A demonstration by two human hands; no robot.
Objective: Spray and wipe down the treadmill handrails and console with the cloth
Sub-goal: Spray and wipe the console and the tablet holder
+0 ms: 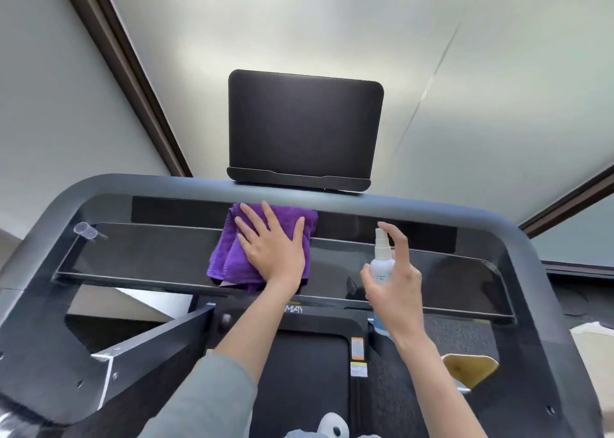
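Fingers spread flat, my left hand (pixel 270 246) is pressing the folded purple cloth (pixel 232 255) onto the glossy black console (pixel 133 255), so the whole palm is driving the wipe. My right hand (pixel 395 281) is gripping the spray bottle (pixel 381 261) upright just beside it, forefinger resting on the nozzle, which I judge is keeping it ready for the next patch. Grey handrails (pixel 498 218) are curving around the console, probably awaiting their turn.
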